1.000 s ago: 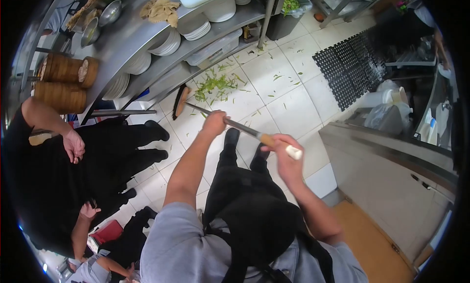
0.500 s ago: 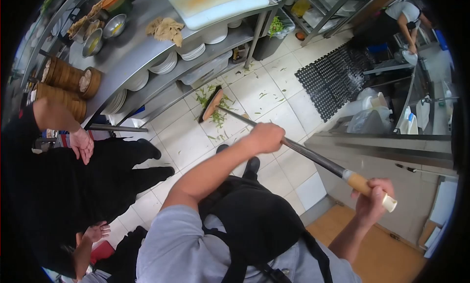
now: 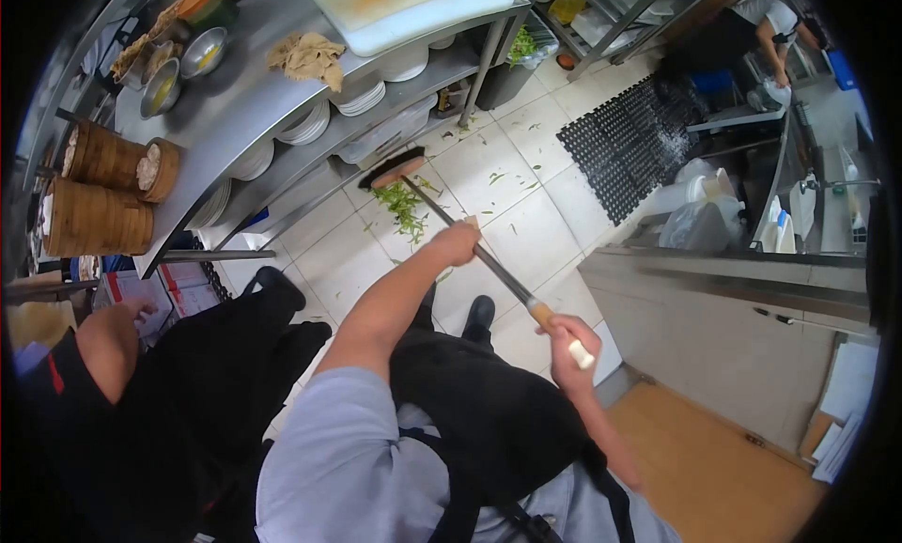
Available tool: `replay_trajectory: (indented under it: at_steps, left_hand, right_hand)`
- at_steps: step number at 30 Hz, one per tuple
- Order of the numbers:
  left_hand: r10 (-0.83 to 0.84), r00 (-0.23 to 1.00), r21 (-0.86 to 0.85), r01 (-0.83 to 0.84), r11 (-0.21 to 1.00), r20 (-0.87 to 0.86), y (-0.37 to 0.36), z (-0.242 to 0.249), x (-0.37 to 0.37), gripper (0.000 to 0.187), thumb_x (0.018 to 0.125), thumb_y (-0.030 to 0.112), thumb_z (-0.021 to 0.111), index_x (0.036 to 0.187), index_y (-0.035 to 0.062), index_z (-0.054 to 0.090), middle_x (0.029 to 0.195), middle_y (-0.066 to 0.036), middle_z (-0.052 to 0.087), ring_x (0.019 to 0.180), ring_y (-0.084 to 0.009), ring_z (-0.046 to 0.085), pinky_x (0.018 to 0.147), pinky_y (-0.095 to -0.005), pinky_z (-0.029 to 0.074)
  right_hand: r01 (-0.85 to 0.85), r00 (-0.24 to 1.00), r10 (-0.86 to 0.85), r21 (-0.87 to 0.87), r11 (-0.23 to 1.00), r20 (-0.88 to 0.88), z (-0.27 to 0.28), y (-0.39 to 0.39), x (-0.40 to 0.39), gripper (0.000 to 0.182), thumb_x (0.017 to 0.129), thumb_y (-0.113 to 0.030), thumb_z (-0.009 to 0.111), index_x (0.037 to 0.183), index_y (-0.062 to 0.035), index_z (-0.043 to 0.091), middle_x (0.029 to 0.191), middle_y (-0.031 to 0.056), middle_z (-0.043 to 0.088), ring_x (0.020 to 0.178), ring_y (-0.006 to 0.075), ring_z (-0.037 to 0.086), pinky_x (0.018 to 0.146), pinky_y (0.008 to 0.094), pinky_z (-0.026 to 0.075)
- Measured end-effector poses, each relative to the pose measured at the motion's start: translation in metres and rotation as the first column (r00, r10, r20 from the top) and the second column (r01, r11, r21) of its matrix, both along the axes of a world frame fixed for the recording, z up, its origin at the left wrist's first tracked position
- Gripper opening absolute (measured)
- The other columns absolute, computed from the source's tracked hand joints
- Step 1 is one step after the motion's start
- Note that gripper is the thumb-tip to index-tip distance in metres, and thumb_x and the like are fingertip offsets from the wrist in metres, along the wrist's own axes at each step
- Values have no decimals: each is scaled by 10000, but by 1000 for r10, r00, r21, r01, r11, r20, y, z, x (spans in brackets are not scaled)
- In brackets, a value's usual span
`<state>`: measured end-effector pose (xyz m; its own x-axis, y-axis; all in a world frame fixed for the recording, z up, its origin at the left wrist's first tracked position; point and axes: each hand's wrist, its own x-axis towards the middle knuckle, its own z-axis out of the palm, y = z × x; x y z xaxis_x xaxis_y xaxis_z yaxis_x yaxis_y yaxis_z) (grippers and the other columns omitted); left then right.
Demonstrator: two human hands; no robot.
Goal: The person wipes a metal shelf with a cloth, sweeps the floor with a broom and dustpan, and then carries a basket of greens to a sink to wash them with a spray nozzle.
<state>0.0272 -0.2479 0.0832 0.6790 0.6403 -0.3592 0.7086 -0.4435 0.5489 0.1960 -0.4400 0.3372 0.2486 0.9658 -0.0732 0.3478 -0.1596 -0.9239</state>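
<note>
A long-handled broom [image 3: 397, 170] reaches diagonally across the tiled floor, its dark bristles beside the foot of the steel table. My left hand [image 3: 456, 244] is closed around the metal part of the handle. Nearer the top end, my right hand [image 3: 573, 348] grips the tan section, with the white cap sticking out below the fingers. Green leafy scraps [image 3: 402, 208] lie in a pile against the near side of the broom head, and loose bits are scattered to its right.
A steel table [image 3: 235, 101] with stacked plates below runs along the upper left. At left stands a person in black [image 3: 178, 402]; another person [image 3: 766, 26] bends at the upper right. A black rubber mat [image 3: 620, 148] and a counter [image 3: 714, 271] are on the right.
The broom head has turned and moved up toward the table. Both my hands have shifted left, the right one also upward. The person at left has moved an arm toward the boxes.
</note>
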Motion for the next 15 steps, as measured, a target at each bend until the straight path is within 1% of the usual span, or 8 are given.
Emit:
replay_trajectory:
  at_steps: [1, 3, 4, 6, 9, 10, 12, 15]
  left_hand:
    - [-51, 998, -31, 52, 998, 41, -8, -6, 3, 196, 803, 156, 580, 951, 65, 670, 1025, -158, 656, 1053, -345, 592, 852, -442, 512]
    - [-124, 989, -84, 131, 988, 86, -26, 36, 5, 181, 787, 174, 592, 910, 63, 667, 992, -166, 657, 1020, -362, 596, 837, -459, 511]
    - [-133, 977, -30, 140, 990, 168, -35, 41, 8, 178, 772, 184, 598, 883, 68, 672, 946, -171, 661, 962, -364, 613, 819, -468, 512]
    - [-139, 976, -33, 146, 989, 168, -35, 88, 14, 172, 764, 178, 596, 866, 61, 670, 919, -167, 664, 932, -362, 621, 803, -472, 514]
    - [-141, 972, -30, 150, 988, 188, -24, 141, 15, 146, 743, 131, 583, 847, 51, 648, 915, -186, 645, 929, -374, 601, 796, -467, 503]
    - [-149, 972, -26, 156, 987, 182, -10, 136, 15, 146, 743, 131, 583, 847, 51, 648, 915, -186, 645, 929, -374, 601, 796, -467, 503]
    - [-35, 986, 73, 23, 997, 165, 18, 100, 15, 134, 750, 118, 586, 848, 47, 645, 916, -190, 643, 936, -382, 596, 791, -476, 499]
    - [58, 996, 91, -64, 994, 65, 55, 17, 14, 160, 801, 185, 598, 864, 51, 659, 940, -191, 655, 981, -363, 602, 858, -443, 494]
  right_hand:
    - [-25, 999, 25, 27, 999, 28, 12, -8, 4, 148, 865, -60, 567, 931, 32, 662, 844, 120, 701, 751, 183, 662, 709, 289, 512]
    - [-88, 977, 90, -20, 996, 195, 47, -18, 12, 142, 900, -83, 570, 929, 41, 635, 828, 145, 686, 742, 210, 666, 710, 309, 522]
    - [-71, 980, 64, 30, 997, 190, 62, -24, 19, 145, 897, -92, 578, 913, 40, 634, 818, 141, 681, 719, 206, 659, 694, 312, 522]
    - [-48, 983, 32, 87, 995, 180, 88, -27, 22, 150, 894, -102, 585, 898, 40, 633, 808, 136, 677, 696, 202, 653, 677, 315, 522]
    - [147, 989, -140, 266, 953, -45, 106, -20, 21, 171, 882, -118, 610, 833, 44, 635, 741, 125, 649, 643, 193, 617, 635, 314, 507]
    - [155, 988, -146, 271, 950, -51, 100, -10, 21, 171, 882, -118, 610, 833, 44, 635, 741, 125, 649, 643, 193, 617, 635, 314, 507]
    - [132, 978, -148, 113, 985, 148, 71, 15, 18, 157, 863, -97, 616, 819, 52, 636, 754, 135, 655, 641, 194, 619, 624, 305, 500]
    - [20, 992, -39, 155, 988, 121, 17, 58, 9, 134, 848, -76, 605, 813, 47, 644, 754, 137, 662, 635, 192, 622, 613, 300, 494]
